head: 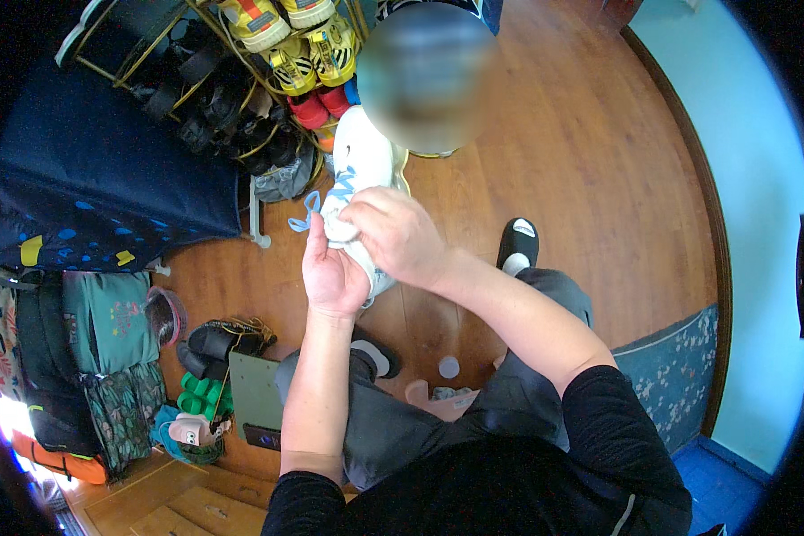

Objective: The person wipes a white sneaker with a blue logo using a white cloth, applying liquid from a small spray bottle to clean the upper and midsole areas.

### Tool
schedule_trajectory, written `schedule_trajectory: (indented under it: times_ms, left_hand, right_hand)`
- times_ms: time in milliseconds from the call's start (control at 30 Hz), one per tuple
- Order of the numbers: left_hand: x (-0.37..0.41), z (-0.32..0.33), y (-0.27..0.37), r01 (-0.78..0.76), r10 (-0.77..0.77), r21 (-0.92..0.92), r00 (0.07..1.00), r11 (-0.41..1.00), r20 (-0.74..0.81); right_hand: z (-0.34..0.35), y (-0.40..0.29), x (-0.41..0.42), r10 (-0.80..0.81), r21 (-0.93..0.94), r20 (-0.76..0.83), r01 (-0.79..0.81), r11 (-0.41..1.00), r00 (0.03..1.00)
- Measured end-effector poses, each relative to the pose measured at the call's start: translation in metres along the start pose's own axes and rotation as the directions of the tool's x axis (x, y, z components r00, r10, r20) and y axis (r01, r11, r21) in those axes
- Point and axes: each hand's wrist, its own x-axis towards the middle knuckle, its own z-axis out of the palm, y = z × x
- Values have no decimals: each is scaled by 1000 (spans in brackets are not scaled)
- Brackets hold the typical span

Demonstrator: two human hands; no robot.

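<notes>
A white sneaker (pixel 363 151) with light blue laces points away from me, its heel between my hands. My left hand (pixel 335 271) lies palm up beneath the heel, its thumb raised along the shoe's left side. My right hand (pixel 398 231) is closed, its fingers pinching a bunched white cloth or lining at the shoe's opening. Whether the white bunch (pixel 339 222) is a cloth or the shoe's own padding, I cannot tell. A looped blue lace (pixel 304 212) hangs out to the left. A blurred round patch covers the area beyond the toe.
Shoe racks hold yellow sneakers (pixel 293 63), red shoes (pixel 311 110) and black shoes (pixel 218 107). A dark blue cover (pixel 107 167) stands left. Black slides (pixel 218 340), green clogs (pixel 201 396) and bags (pixel 110 321) lie lower left. A pink container (pixel 435 400) sits between my legs near a round white lid (pixel 448 366).
</notes>
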Motion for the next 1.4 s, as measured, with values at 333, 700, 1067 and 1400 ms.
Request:
schedule_trajectory:
  times_ms: [333, 700, 1067, 1400]
  left_hand:
    - [-1, -3, -3, -2, -2, -44, 997, 999, -77]
    - [-2, -7, 11, 14, -15, -65, 1000, 998, -3]
    - [-3, 19, -3, -55, 58, 19, 985, 998, -161]
    - [-10, -5, 18, -21, 20, 17, 998, 1000, 61]
  right_hand:
    - [-2, 11, 2, 84, -62, -25, -85, 994, 996]
    - [-1, -7, -10, 87, 56, 119, -95, 994, 989]
    - [-16, 20, 9, 45, -277, -185, -96, 956, 982]
    - [4, -12, -16, -100, 62, 180, 91, 994, 979]
